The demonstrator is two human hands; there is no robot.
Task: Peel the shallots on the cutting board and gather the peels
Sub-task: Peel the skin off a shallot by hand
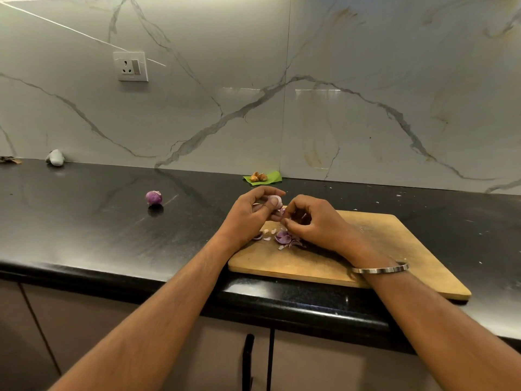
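Head view: the left hand grips a pale, part-peeled shallot above the wooden cutting board, steadying it so the right hand can pinch what looks like purple skin. Loose peels drop at six o'clock. Another purple shallot waits at nine o'clock on the black counter.
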